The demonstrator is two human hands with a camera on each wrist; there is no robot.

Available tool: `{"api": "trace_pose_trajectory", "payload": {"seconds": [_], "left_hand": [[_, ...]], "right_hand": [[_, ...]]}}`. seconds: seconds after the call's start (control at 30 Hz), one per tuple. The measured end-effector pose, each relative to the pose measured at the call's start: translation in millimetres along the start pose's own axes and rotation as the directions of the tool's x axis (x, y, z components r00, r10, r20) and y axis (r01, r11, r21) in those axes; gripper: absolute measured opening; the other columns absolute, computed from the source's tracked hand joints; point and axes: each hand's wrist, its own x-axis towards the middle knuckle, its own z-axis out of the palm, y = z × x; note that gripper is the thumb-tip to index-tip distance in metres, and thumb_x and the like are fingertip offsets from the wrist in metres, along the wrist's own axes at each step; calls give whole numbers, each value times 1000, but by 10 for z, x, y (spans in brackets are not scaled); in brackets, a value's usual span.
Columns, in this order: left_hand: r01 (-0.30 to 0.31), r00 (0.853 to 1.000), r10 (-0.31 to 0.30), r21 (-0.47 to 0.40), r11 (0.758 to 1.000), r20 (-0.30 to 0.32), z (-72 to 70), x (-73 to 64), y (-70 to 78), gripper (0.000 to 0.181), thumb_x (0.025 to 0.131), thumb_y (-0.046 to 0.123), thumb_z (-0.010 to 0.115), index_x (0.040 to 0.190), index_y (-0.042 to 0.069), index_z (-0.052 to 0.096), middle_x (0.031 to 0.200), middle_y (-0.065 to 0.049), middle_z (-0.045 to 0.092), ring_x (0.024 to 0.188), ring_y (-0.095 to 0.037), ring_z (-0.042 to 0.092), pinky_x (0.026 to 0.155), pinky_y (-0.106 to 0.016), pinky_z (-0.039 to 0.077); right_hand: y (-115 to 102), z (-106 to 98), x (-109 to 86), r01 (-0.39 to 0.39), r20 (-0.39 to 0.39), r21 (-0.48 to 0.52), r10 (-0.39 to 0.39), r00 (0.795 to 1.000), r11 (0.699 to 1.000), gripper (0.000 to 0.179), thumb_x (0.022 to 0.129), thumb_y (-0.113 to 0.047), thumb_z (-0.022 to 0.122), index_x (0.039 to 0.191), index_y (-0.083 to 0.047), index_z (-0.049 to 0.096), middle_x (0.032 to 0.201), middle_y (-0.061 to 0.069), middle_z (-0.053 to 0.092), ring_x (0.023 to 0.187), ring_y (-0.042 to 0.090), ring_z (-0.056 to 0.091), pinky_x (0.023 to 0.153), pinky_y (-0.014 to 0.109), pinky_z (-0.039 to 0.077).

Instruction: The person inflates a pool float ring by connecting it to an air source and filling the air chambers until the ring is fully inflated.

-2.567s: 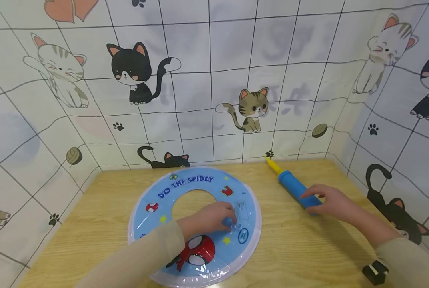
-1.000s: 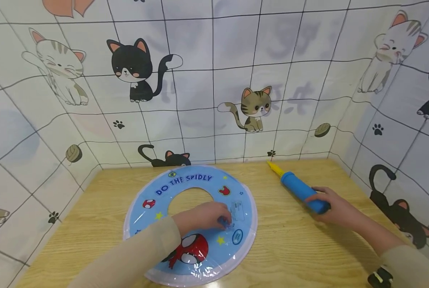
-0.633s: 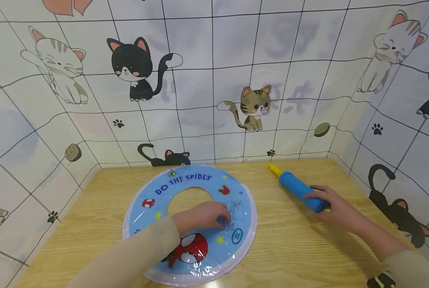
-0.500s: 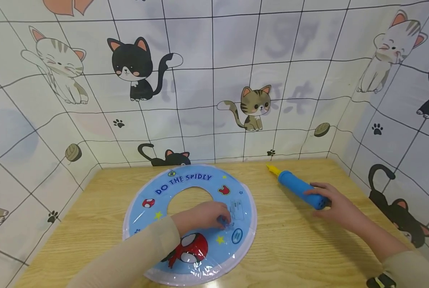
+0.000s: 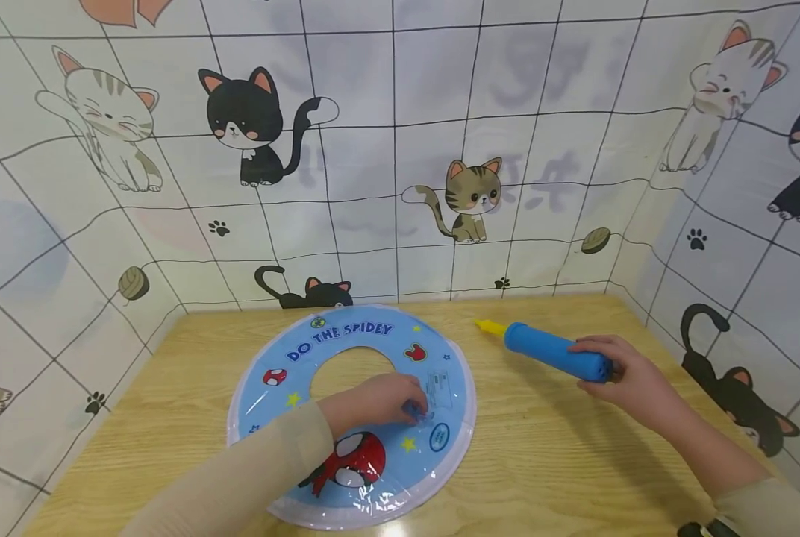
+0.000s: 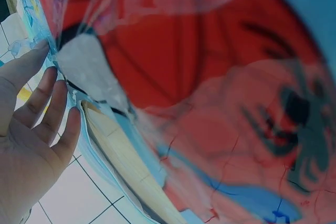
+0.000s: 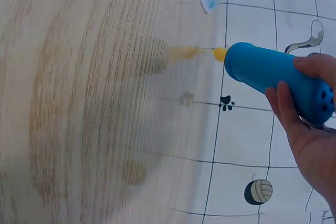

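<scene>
A flat, light-blue swim ring [image 5: 433,470] with a red spider-mask print lies on the table. My left hand [image 5: 383,400] reaches across its hole and pinches the small clear-blue valve [image 5: 415,410] on the ring's right side. In the left wrist view, that valve [image 6: 22,47] shows at the thumb tip. My right hand [image 5: 631,377] grips the rear end of a blue hand pump [image 5: 551,350], fingers and thumb round its barrel. The pump's yellow nozzle [image 5: 490,327] points left toward the ring, apart from it. A shadow lies under the pump, which appears raised off the table.
The wood-grain table [image 5: 534,462] is bounded behind and at both sides by a white gridded sheet [image 5: 366,164] printed with cats. A dark object [image 5: 705,528] is partly visible by the right sleeve at the bottom edge.
My right hand has taken firmer hold of the pump's rear end and swung it, so the nozzle has turned left toward the ring. My left hand stays at the valve.
</scene>
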Motion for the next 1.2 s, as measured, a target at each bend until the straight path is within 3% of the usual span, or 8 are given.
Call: {"api": "trace_pose_trajectory", "payload": {"seconds": [0.13, 0.27, 0.43, 0.53, 0.7, 0.87, 1.03, 1.2], "left_hand": [[20, 1000, -20, -16, 1000, -5, 18, 4, -8, 25, 82, 21, 80, 106, 28, 74, 97, 17, 59, 94, -1, 56, 86, -20, 48], [47, 999, -48, -72, 996, -14, 52, 9, -22, 24, 82, 21, 80, 104, 30, 74, 97, 17, 58, 94, 0, 55, 84, -20, 48], [68, 997, -71, -105, 992, -21, 72, 12, -28, 22, 83, 24, 79, 103, 31, 73, 96, 17, 57, 94, -1, 54, 82, -22, 48], [68, 997, -71, -88, 994, -26, 69, 10, -28, 21, 83, 26, 79, 102, 32, 73, 97, 17, 57, 95, -1, 54, 85, -26, 47], [12, 998, -12, -1, 1000, -54, 47, 4, -39, 21, 84, 29, 79, 103, 34, 73, 97, 19, 60, 97, -3, 54, 91, -37, 44], [-89, 993, 91, 35, 995, -78, 12, 12, -65, 20, 85, 29, 78, 104, 33, 72, 98, 19, 61, 96, -1, 55, 89, -28, 44], [-165, 985, 168, 65, 984, -41, -31, 58, -81, 17, 84, 28, 78, 100, 30, 72, 95, 20, 61, 94, 0, 55, 89, -22, 45], [-149, 988, 147, 42, 988, 37, -48, 114, -63, 14, 84, 25, 78, 97, 29, 73, 93, 20, 62, 93, 0, 56, 88, -20, 46]], "right_hand": [[-110, 1, -41, -2, -68, 13, 3, 998, 1000, 47, 85, -5, 76, 128, -5, 58, 132, 19, 47, 115, 50, 48, 82, 32, 54], [-231, 19, -86, -13, -126, 27, 16, 992, 1000, 51, 88, -12, 74, 134, -6, 53, 133, 19, 48, 113, 42, 52, 76, 9, 45], [-393, 47, -131, 74, -191, 2, -72, 979, 997, 53, 85, -7, 76, 134, -9, 55, 131, 14, 52, 113, 4, 51, 80, 6, 43], [-468, 59, -151, 111, -201, -6, -110, 973, 994, 56, 82, -5, 78, 132, -13, 56, 131, 8, 54, 110, -10, 46, 82, 6, 43], [-561, 84, -188, 111, -212, -8, -110, 971, 994, 59, 80, -5, 80, 133, -15, 55, 132, 5, 55, 109, -10, 48, 82, 7, 43], [-610, 87, -198, 175, -233, 45, -159, 959, 984, 64, 77, 8, 77, 133, -7, 50, 131, 5, 56, 115, -5, 48, 86, 8, 42], [-656, 43, -203, 196, -235, 99, -169, 957, 976, 63, 77, 14, 75, 132, -3, 51, 130, -2, 54, 115, -2, 49, 86, 10, 44], [-680, -45, -234, 174, -260, 93, -145, 955, 980, 65, 77, 14, 74, 135, -5, 52, 128, -6, 55, 107, -4, 55, 80, 12, 48]]}}
